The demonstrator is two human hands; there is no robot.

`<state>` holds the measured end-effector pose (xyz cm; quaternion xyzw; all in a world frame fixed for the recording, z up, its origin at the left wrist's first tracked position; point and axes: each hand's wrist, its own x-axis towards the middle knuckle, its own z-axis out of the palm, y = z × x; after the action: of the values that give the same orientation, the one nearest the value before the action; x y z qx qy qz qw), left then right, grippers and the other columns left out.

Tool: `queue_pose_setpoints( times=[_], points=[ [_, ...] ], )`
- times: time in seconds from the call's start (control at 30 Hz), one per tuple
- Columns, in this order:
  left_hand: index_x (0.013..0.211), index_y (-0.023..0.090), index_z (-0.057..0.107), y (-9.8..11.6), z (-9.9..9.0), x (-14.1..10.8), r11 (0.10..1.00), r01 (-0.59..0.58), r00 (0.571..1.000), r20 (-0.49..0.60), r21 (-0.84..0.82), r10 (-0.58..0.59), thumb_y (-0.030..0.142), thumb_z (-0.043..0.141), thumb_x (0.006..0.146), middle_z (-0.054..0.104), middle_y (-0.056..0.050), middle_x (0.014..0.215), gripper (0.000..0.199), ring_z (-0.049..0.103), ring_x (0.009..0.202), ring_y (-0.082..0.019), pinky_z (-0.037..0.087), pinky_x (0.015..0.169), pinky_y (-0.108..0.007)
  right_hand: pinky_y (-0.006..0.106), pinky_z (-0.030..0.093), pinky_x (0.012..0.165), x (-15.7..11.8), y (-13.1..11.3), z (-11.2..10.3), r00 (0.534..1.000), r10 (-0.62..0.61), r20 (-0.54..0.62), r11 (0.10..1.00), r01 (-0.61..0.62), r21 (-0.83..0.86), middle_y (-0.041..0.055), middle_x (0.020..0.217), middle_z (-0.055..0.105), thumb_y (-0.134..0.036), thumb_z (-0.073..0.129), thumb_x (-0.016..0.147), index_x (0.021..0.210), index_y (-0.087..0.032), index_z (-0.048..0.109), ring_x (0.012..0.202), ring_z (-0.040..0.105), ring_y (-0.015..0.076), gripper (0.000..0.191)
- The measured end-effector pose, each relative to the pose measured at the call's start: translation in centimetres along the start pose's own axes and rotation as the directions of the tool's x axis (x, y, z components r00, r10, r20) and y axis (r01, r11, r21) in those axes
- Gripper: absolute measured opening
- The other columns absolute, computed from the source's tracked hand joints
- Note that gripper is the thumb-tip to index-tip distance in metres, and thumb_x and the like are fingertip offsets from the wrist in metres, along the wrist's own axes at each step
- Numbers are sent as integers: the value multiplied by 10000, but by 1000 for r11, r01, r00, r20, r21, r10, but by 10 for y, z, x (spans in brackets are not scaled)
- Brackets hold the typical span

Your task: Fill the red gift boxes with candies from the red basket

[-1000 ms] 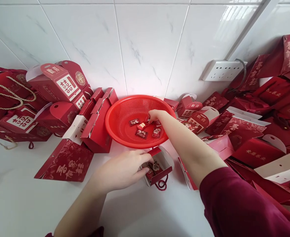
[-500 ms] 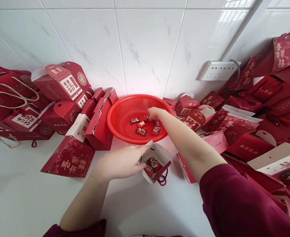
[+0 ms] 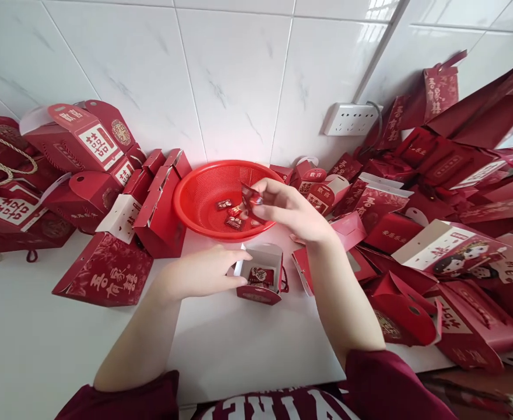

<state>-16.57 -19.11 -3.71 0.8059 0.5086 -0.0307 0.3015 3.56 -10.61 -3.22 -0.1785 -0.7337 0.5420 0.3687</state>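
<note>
My left hand [image 3: 208, 272] grips the left side of a small open gift box [image 3: 260, 294], thumb and fingers on its wall. Inside the box lie wrapped candies [image 3: 260, 275] in red and white, and a dark red cord hangs at its right. Above the near right rim of a red plastic basket [image 3: 186, 213], my right hand [image 3: 289, 209] pinches red wrapped candies [image 3: 253, 200] between thumb and fingers. How many it holds I cannot tell. A few loose candies [image 3: 232, 222] rest on the basket's bottom.
Folded red gift boxes [image 3: 101, 143] and a flat-sided red bag [image 3: 108, 274] stand at the left. Many more red boxes [image 3: 414, 230] pile up along the right. A white power strip [image 3: 352, 119] is against the tiled wall behind.
My right hand has come up out of the basket and back toward me with candies in it. The gift box has turned and sits more upright in my left hand. The view has shifted right.
</note>
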Motion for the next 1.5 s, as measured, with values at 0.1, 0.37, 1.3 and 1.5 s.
queue_pose_setpoints(
  times=[0.1, 0.37, 1.3, 1.5],
  points=[
    [1292, 245, 617, 2, 2, 0, 999, -21, 1000, 1, 31, 21, 417, 553, 897, 692, -63, 1114, 435, 654, 911, -233, 456, 747, -307, 359, 556, 804, -31, -15, 2, 995, 37, 95, 979, -55, 198, 47, 1008, 675, -399, 626, 897, 1051, -244, 493, 868, 692, 191, 256],
    [1062, 232, 704, 10, 6, 1, 994, -75, 997, -3, 82, 76, 371, 505, 928, 682, -38, 983, 277, 630, 806, -193, 416, 711, -295, 332, 521, 848, -59, -25, 6, 999, 2, 36, 987, 4, -162, 42, 1068, 605, -303, 650, 883, 1029, -235, 518, 966, 625, 178, 208],
    [1541, 354, 298, 17, 11, -29, 987, 19, 991, -135, 157, 2, 506, 475, 973, 544, -12, 1458, 614, 598, 1226, -271, 486, 932, -357, 411, 433, 1089, -111, 25, 8, 1000, -26, -13, 816, 14, -577, 102, 1451, 487, -354, 621, 942, 1306, -249, 500, 1326, 486, 234, 398],
    [1395, 311, 473, 9, 44, -14, 982, -112, 958, -245, 152, 147, 402, 543, 969, 625, 0, 1335, 441, 620, 1161, -226, 503, 942, -364, 408, 439, 1082, -125, 55, 21, 998, -5, 56, 832, 35, -554, 104, 1501, 464, -431, 666, 905, 1367, -240, 464, 1361, 461, 241, 539]
  ],
)
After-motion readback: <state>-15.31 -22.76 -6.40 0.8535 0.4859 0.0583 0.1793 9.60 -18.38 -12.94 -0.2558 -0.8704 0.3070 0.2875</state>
